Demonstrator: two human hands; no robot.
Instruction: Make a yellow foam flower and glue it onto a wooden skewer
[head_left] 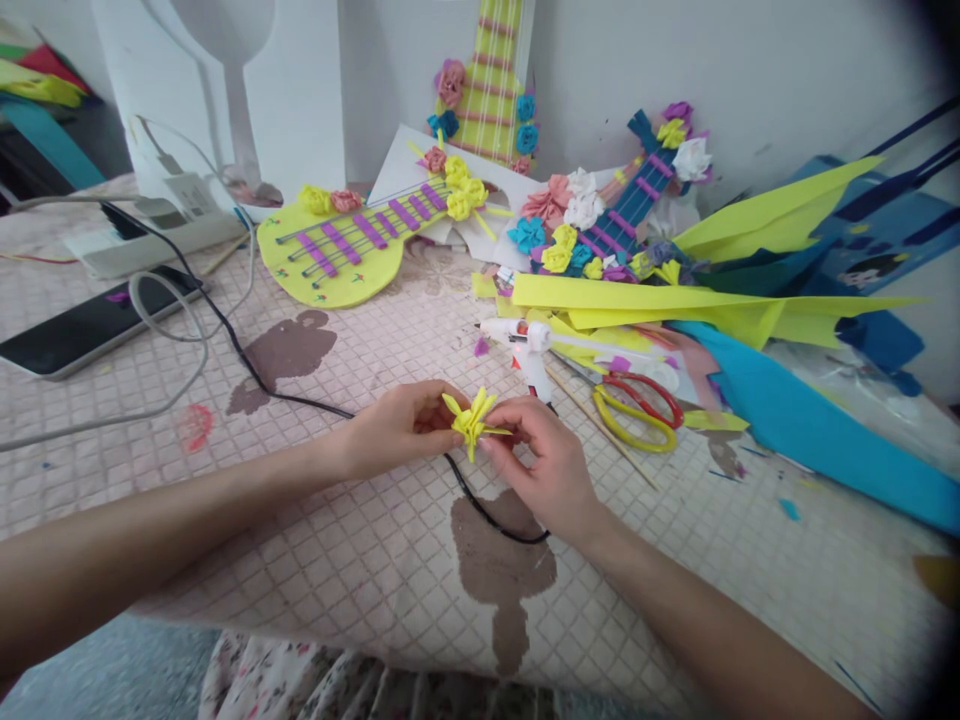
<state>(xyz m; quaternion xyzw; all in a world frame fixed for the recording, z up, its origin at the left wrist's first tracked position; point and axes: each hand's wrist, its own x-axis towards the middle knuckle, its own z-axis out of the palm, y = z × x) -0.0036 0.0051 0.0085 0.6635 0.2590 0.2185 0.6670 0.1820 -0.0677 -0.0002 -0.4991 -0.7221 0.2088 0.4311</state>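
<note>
A small yellow paper flower (470,424) with pointed petals is held up between both hands, over the middle of the table. My left hand (401,425) pinches its left side, fingers closed behind the petals. On the other side, my right hand (541,450) grips a petal between thumb and forefinger. Just beyond the hands lies a white glue gun (529,335), its nozzle pointing left. A black cord (480,505) runs under the hands. Scissors (637,410) with red and yellow handles lie to the right, beside a thin wooden stick (604,428).
Behind stand paper guitars: a yellow one (345,285) and a blue one (637,205), decorated with flowers. Yellow paper sheets (675,300) and a blue sheet (810,420) lie at right. A phone (90,325) and a power strip (135,240) sit at left on the quilted cloth (337,580).
</note>
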